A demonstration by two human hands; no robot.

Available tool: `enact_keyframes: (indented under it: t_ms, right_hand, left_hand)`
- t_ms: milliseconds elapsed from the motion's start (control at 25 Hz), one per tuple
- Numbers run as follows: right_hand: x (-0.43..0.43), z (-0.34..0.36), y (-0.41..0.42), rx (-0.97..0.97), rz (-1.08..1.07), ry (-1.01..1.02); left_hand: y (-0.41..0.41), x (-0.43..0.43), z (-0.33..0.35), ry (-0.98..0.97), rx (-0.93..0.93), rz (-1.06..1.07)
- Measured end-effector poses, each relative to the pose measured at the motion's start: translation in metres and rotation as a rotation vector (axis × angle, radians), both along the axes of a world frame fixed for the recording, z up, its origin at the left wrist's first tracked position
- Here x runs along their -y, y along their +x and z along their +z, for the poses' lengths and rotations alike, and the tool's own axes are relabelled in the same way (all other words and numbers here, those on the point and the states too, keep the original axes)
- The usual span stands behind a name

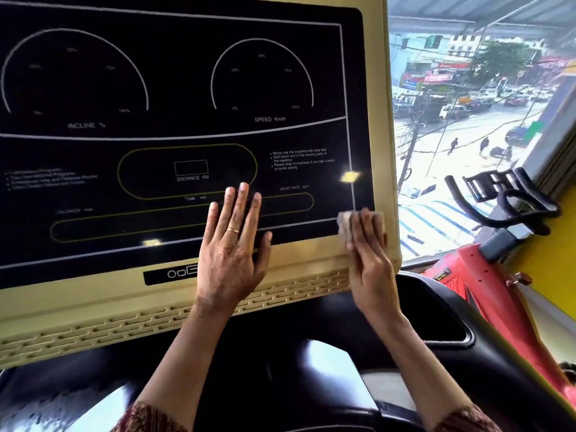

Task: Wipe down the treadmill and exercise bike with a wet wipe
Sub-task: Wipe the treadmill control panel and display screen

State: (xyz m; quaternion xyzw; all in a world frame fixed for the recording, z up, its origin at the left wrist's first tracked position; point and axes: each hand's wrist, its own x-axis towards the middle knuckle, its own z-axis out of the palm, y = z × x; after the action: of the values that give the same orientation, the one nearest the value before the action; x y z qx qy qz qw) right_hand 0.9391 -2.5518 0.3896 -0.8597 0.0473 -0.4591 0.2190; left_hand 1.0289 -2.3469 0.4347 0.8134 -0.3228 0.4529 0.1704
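Observation:
The treadmill's console [174, 275] fills the view: a beige frame around a black display panel [174, 88] with incline and speed dials. My left hand [232, 244] lies flat with straight fingers on the lower middle of the panel. My right hand [369, 247] presses a crumpled whitish wet wipe [346, 221] against the panel's lower right corner, where black meets the beige rim. The wipe shows only above my fingers. The exercise bike [467, 282], red with black handlebars [511, 207], stands to the right.
A black glossy tray of the treadmill [436, 322] lies below the console. A large window [467, 120] behind the console overlooks a street. A yellow wall [554, 260] runs along the right side, beside the bike.

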Motion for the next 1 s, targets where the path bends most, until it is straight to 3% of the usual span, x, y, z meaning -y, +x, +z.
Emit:
enact_keyframes:
  t_ms: [80, 120, 240, 320, 440, 520, 560, 680, 760, 920, 1000]
  right_hand:
    - [-0.03, 0.02, 0.027, 0.028, -0.059, 0.206]
    - [-0.051, 0.028, 0.036, 0.016, -0.018, 0.207]
    - [-0.091, 0.01, 0.024, -0.092, 0.215, -0.125]
    - [-0.078, -0.016, -0.003, -0.141, 0.253, -0.249]
    - [-0.054, -0.013, -0.006, -0.084, 0.071, 0.032]
    - [-0.079, 0.012, 0.022, -0.051, -0.029, 0.267]
    - [-0.109, 0.025, 0.035, -0.057, 0.012, 0.283]
    - [-0.191, 0.025, 0.044, -0.148, 0.305, -0.128]
    - [-0.181, 0.013, 0.036, -0.103, 0.299, -0.35]
    - [-0.156, 0.003, 0.018, -0.121, 0.039, 0.162]
    - [-0.194, 0.0, 0.024, -0.136, 0.114, 0.131]
  left_hand:
    - [-0.001, -0.002, 0.001, -0.013, -0.019, -0.036]
    - [-0.001, -0.007, 0.002, -0.012, -0.029, -0.057]
    - [-0.002, -0.039, -0.002, 0.037, -0.016, -0.071]
    - [0.002, -0.071, -0.004, 0.048, -0.004, -0.055]
    - [0.011, -0.106, 0.004, 0.032, 0.018, -0.007]
    - [0.018, -0.12, 0.01, 0.026, 0.019, -0.001]
    - [0.021, -0.126, 0.012, 0.021, 0.017, 0.001]
    - [0.031, -0.144, 0.013, 0.021, 0.013, 0.009]
    - [0.035, -0.153, 0.01, 0.054, 0.021, 0.003]
    - [0.035, -0.151, 0.006, 0.057, 0.022, 0.03]
    - [0.035, -0.151, 0.005, 0.055, 0.025, 0.03]
